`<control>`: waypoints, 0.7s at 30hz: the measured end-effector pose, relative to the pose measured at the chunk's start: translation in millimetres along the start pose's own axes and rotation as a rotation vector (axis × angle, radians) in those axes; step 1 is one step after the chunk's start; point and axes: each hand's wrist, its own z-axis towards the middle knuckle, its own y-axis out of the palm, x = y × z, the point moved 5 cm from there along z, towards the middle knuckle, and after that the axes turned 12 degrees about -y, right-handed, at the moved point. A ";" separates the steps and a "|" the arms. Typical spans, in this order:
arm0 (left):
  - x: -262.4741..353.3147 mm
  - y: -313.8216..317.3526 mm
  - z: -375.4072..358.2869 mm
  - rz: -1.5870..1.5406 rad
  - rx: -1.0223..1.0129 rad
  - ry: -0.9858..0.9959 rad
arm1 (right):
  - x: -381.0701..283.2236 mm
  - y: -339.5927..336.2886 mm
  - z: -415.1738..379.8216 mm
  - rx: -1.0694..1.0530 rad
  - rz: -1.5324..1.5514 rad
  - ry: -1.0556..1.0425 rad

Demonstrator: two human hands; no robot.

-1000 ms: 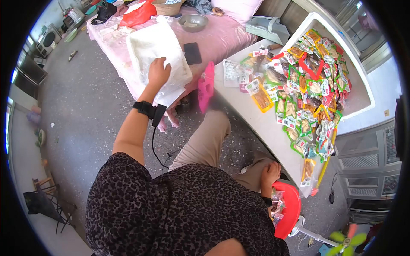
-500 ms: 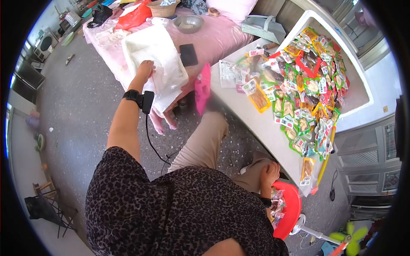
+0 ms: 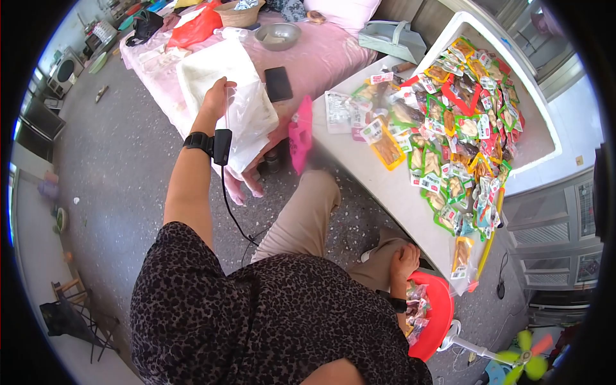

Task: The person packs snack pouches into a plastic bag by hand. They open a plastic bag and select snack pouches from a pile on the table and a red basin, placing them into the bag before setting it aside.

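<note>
My left hand (image 3: 219, 97) is closed in a pinch on the edge of a clear plastic bag (image 3: 239, 106), lifted over a white stack of bags or sheeting (image 3: 200, 69) on the pink-covered bed. A black device on a wrist strap (image 3: 221, 147) with a cable sits on that arm. My right hand (image 3: 405, 260) lies on my knee by the table's edge, holding nothing, its fingers loosely stretched. Just below it is a red basin (image 3: 436, 321) with small packets inside. On the table lies a big heap of sealed snack packets (image 3: 465, 128).
A white foam box (image 3: 542, 122) lies tipped behind the heap on the table (image 3: 340, 138). On the bed are a metal bowl (image 3: 277, 37) and a black tablet-like slab (image 3: 278, 84). A pink bag (image 3: 299, 135) hangs near my knee. A small fan (image 3: 527, 357) stands lower right.
My left hand has risen slightly, drawing the clear bag up from the white stack. My right hand stays on the knee. The view has shifted a little.
</note>
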 end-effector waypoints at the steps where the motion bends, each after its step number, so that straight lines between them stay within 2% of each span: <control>1: -0.5 -0.8 2.7 0.190 0.095 0.064 | 0.2 0.0 0.1 0.012 0.001 0.002; 4: 0.0 5.1 -4.0 0.721 0.361 0.282 | 0.0 1.1 0.2 0.038 0.002 0.008; 7: 2.4 15.4 -9.6 0.859 0.435 0.226 | 0.0 1.0 -1.5 0.038 0.007 0.003; 10: 7.3 6.4 -6.4 0.611 0.400 0.201 | 0.9 0.7 -1.5 0.032 0.008 -0.014; 13: 1.0 14.1 -39.2 0.340 0.208 0.016 | -1.9 -1.8 -1.2 0.030 -0.007 -0.014; 14: 3.8 20.6 -54.6 0.382 0.156 -0.001 | -2.1 -2.2 -0.8 0.037 -0.002 -0.020; 21: -3.8 57.3 -95.2 0.319 -0.276 0.050 | -1.9 -0.8 -0.3 0.071 0.003 -0.008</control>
